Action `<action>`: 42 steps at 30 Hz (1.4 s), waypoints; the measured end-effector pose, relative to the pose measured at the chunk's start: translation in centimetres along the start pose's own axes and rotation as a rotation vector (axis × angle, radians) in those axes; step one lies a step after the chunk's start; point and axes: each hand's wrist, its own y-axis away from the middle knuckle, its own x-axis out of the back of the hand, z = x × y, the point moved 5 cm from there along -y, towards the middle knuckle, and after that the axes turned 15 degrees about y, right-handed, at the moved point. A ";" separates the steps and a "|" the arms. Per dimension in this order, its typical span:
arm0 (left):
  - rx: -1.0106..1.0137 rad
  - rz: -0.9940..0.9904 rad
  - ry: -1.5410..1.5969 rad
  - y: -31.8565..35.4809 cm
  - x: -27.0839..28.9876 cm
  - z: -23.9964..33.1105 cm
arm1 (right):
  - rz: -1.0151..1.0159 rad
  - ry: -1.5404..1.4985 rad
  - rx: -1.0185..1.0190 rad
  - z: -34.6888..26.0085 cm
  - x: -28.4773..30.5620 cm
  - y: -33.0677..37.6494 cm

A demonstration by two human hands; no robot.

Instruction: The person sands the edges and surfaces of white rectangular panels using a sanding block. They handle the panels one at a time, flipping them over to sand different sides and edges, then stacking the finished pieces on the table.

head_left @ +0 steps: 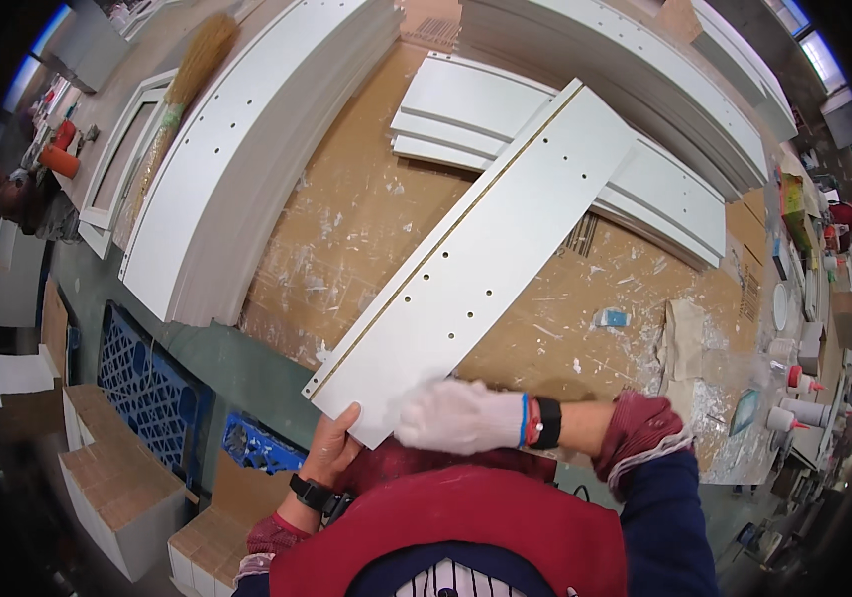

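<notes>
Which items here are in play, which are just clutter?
In play: white drilled panel, left hand holding its near end, gloved right hand blurred over that end.
Lying about: stacked white panels, broom, glue bottles, blue crate.

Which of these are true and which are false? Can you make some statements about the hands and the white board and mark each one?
1. The long white drilled board lies on a paint-spattered cardboard sheet. True.
2. The right hand is bare. False: it wears a white glove.
3. The left hand holds the board's near corner. True.
4. The straw broom lies on top of the board. False: it lies far off at the upper left, beside a stack of white panels.
5. The blue plastic crate sits on the table. False: it is below, on the person's left.
</notes>
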 end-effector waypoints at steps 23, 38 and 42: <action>-0.692 -0.003 -1.456 8.1 -0.8 6.0 | 0.838 -1.637 -0.918 3.9 -0.9 6.1; -1.125 -0.485 -1.433 7.4 -8.5 5.0 | 0.987 -1.326 -0.838 2.8 8.4 7.4; -0.566 -0.204 -0.428 5.5 -2.4 4.8 | 0.932 -0.878 -0.948 4.2 8.8 7.8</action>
